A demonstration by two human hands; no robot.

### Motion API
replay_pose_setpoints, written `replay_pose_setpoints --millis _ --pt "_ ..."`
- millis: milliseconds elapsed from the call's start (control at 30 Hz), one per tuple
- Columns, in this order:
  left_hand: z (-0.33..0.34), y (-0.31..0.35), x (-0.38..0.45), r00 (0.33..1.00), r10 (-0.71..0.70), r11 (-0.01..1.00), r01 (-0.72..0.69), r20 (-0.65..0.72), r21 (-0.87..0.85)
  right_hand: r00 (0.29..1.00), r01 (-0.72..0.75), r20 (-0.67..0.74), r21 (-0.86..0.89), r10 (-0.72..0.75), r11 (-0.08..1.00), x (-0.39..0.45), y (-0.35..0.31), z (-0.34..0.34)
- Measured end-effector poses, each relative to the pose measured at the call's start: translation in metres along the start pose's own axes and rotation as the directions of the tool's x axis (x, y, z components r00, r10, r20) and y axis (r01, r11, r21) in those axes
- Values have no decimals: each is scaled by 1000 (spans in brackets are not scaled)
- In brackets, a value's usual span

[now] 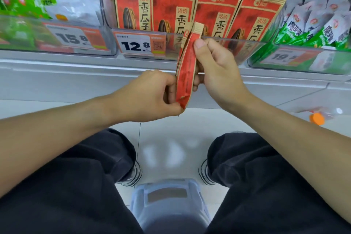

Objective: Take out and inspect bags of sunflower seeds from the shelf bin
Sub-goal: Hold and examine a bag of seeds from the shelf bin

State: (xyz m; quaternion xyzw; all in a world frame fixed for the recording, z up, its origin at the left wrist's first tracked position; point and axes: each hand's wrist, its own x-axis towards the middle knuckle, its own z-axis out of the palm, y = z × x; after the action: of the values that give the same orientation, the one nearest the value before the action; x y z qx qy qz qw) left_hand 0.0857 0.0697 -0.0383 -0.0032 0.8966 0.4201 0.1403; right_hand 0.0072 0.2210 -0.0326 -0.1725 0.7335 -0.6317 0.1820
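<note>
Sunflower-seed bag point(185, 71), red, edge-on to the viewer, out in front of the clear shelf bin point(218, 41), below its front lip. Left hand point(152, 97) pinches the bottom corner at 7 o'clock; right hand point(214, 70) grips the upper part at 2 o'clock, thumb on the side. Both sets of fingers are curled onto it. More bags point(214, 15) stand upright in the bin at 12 o'clock. Judgement: rotate a flat face toward the eyes, keep both holds light, and check seams and print.

Person observed from above. Both forearms point(62, 133) bare, no sleeves, watch or rings visible. Black loose-fitting trousers point(76, 186) on both legs. Shoes point(133, 174) with dark-lined soles, partly hidden beneath the hems.
</note>
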Motion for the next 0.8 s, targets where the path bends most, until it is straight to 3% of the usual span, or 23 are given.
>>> replay_pose_setpoints --millis 100,200,267,533,667,800 --pt "5 -7 -1 998 -65 991 67 22 -116 993 17 117 -59 -10 998 -7 6 -4" --pt "10 -16 -4 995 -95 982 94 2 -165 943 79 330 -353 45 932 -17 18 -16" --pt "15 -22 -6 992 -124 975 115 -37 -190 918 53 374 -445 131 894 -24 24 -20" --pt "14 -15 -15 998 58 985 -59 -12 -163 951 0 288 -358 110 934 -33 27 -16" --pt "4 -11 -11 993 118 980 -118 -8 -162 916 -98 363 -209 170 973 -26 20 -24" --pt "-1 -12 -11 989 145 967 -136 26 -214 896 -83 416 -194 158 978 -26 14 -33"
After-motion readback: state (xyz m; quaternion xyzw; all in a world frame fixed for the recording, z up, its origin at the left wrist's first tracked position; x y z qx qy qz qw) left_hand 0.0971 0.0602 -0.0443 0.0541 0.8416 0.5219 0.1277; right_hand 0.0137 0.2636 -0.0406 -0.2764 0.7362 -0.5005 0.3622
